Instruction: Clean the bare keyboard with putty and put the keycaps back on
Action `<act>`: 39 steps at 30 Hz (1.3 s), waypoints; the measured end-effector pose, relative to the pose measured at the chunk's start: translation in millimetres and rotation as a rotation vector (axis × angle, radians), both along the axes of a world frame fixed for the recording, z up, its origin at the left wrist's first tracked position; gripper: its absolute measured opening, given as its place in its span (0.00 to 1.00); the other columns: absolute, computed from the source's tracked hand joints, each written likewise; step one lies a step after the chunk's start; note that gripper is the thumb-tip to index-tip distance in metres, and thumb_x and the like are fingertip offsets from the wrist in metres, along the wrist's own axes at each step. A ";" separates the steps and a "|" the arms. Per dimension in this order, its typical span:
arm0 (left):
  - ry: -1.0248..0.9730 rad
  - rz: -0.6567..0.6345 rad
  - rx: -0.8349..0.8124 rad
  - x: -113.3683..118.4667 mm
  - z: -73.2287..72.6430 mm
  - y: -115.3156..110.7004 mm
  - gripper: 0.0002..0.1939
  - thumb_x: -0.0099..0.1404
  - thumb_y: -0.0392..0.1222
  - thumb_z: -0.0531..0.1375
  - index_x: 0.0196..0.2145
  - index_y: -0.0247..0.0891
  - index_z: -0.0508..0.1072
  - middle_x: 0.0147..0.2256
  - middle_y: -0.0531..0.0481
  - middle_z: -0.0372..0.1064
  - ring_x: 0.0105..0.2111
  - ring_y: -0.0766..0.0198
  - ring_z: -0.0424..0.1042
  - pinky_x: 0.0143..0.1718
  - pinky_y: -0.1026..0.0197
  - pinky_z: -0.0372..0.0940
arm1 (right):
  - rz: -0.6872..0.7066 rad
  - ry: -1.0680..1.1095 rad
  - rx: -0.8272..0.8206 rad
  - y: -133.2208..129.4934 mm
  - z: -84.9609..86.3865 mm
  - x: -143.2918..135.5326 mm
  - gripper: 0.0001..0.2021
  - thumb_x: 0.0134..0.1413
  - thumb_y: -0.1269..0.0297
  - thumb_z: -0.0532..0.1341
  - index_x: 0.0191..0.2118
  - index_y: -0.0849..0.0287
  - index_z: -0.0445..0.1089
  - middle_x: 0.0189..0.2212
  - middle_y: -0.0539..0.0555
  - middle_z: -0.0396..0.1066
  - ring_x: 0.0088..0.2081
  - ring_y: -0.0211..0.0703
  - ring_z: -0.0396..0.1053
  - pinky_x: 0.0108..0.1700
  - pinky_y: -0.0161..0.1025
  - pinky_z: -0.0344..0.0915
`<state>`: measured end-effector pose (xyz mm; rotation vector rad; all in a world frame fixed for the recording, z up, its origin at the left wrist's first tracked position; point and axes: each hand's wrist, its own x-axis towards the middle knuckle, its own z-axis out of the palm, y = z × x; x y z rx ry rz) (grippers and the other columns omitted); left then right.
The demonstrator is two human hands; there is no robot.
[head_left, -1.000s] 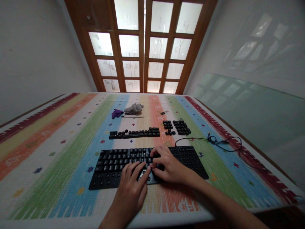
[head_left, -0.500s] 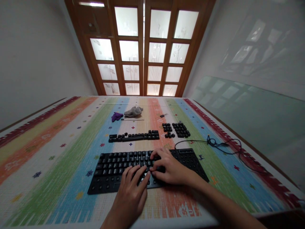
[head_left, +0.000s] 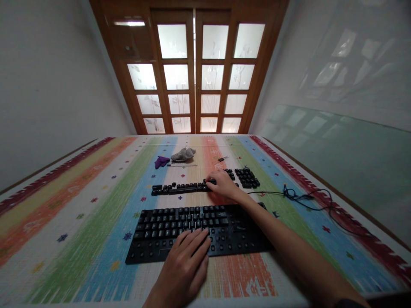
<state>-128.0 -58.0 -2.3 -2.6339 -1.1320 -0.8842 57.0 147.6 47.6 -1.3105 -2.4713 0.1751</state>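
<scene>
A black keyboard (head_left: pixel 150 256) lies in front of me, its upper rows fitted with keycaps and its lower rows and right part bare of them. My left hand (head_left: pixel 189 259) rests on its lower middle, fingers stretched out over the keys. Beyond the keyboard, my right hand (head_left: pixel 223 184) is at the right end of a line of loose keycaps (head_left: pixel 183 188). Thumb and forefinger close around a black keycap there; the hand partly hides that end of the line. Loose number-pad keycaps (head_left: pixel 246 177) sit in a block to the right of this hand.
Farther back are a purple cloth (head_left: pixel 162 161), a grey cloth (head_left: pixel 183 155), a thin stick (head_left: pixel 183 165) and a small wire tool (head_left: pixel 222 159). The keyboard's cable (head_left: pixel 295 194) lies coiled at the right. A striped tablecloth (head_left: pixel 105 214) covers the table.
My right hand has left the keyboard and moved away from me to the loose keycaps. My left hand has stayed on the keyboard. The view has shifted slightly.
</scene>
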 end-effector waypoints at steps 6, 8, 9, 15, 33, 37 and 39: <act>-0.028 0.013 -0.028 1.1 1.0 1.3 0.18 0.70 0.32 0.53 0.56 0.36 0.71 0.55 0.43 0.73 0.53 0.55 0.73 0.54 0.47 0.69 | -0.058 -0.036 -0.027 18.5 -3.0 -11.2 0.10 0.56 0.71 0.60 0.37 0.61 0.80 0.39 0.59 0.79 0.42 0.50 0.70 0.50 0.44 0.58; -0.039 0.014 -0.033 1.3 1.2 1.3 0.18 0.70 0.32 0.53 0.56 0.36 0.71 0.54 0.43 0.74 0.53 0.55 0.73 0.54 0.48 0.69 | -0.079 -0.042 -0.037 21.3 -5.2 -12.2 0.11 0.56 0.71 0.59 0.37 0.61 0.80 0.38 0.59 0.79 0.43 0.51 0.71 0.49 0.44 0.59; -0.048 0.015 -0.037 1.4 1.4 1.3 0.18 0.70 0.32 0.53 0.55 0.36 0.71 0.54 0.43 0.74 0.53 0.56 0.73 0.54 0.48 0.69 | -0.087 -0.044 -0.042 22.4 -6.1 -12.4 0.11 0.56 0.71 0.59 0.38 0.61 0.80 0.38 0.59 0.80 0.43 0.51 0.70 0.48 0.44 0.60; -0.084 0.010 -0.044 1.4 3.1 1.4 0.17 0.71 0.32 0.54 0.54 0.37 0.72 0.54 0.44 0.74 0.52 0.57 0.73 0.54 0.50 0.68 | -0.096 -0.039 -0.060 26.7 -9.2 -13.8 0.11 0.55 0.71 0.59 0.38 0.61 0.80 0.37 0.58 0.80 0.44 0.52 0.70 0.48 0.44 0.61; 0.035 0.009 -0.034 -1.0 -6.9 0.1 0.23 0.67 0.30 0.55 0.59 0.36 0.68 0.58 0.43 0.69 0.57 0.54 0.68 0.56 0.46 0.66 | 0.084 0.265 -0.036 -8.2 1.8 3.3 0.04 0.54 0.73 0.64 0.33 0.59 0.77 0.32 0.52 0.78 0.37 0.43 0.71 0.43 0.40 0.64; 0.051 0.008 -0.003 -0.4 -6.7 0.0 0.22 0.67 0.30 0.55 0.58 0.35 0.68 0.59 0.42 0.69 0.58 0.53 0.68 0.56 0.46 0.66 | 0.169 0.426 -0.094 -42.4 1.7 21.2 0.03 0.55 0.71 0.64 0.34 0.58 0.76 0.32 0.52 0.77 0.37 0.43 0.70 0.43 0.41 0.64; 0.044 0.010 0.003 -0.3 -6.3 0.2 0.22 0.67 0.30 0.54 0.58 0.35 0.69 0.59 0.42 0.69 0.58 0.53 0.68 0.56 0.46 0.66 | 0.181 0.469 -0.139 -60.3 0.3 28.8 0.04 0.57 0.69 0.63 0.35 0.57 0.76 0.33 0.52 0.76 0.39 0.43 0.70 0.45 0.41 0.64</act>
